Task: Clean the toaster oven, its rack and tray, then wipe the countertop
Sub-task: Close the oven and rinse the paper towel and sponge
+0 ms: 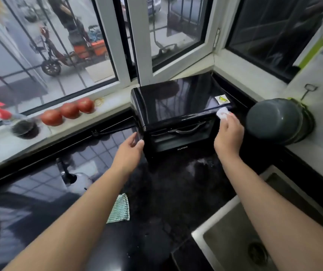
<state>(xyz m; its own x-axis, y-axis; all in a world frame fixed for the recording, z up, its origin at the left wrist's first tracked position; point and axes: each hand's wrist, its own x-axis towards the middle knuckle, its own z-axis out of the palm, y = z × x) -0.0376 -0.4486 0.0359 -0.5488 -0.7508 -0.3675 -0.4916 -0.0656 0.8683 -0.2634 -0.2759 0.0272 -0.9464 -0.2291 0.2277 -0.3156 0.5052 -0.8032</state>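
- Steel sink (223, 234) at the near right, cut off by the lower edge; its drain is only part in view
- black glossy countertop (176, 192) runs from the near edge to the window, mirroring tiles and frames on its left half; a green-and-white striped cloth (118, 210) lies flat on it between the two forearms, touched by neither
- left hand (130, 151) reaches to the oven's front left corner, fingers loosely spread and the thumb tip against the corner; it holds nothing
- right hand (228, 133) pinches a small crumpled white wipe (222, 112) at the fingertips and presses it to the top front edge at the right; most of the wipe is hidden in the fingers
- toaster oven (176, 106) stands on the countertop in the corner under the window, door closed, handle (186, 128) across the front, faint lettering low on the door; a yellow warning sticker (222, 99) sits on its top right; the rack and tray cannot be seen behind the dark door
- grey pot (274, 122) lies on its side just right of the oven, against the wall
- three tomatoes (68, 111) sit in a row on the white sill (107, 106); a dark brush-like object (24, 128) left of them is too blurred to name
- beyond the barred window (49, 45), a street with a parked scooter, all soft with blur
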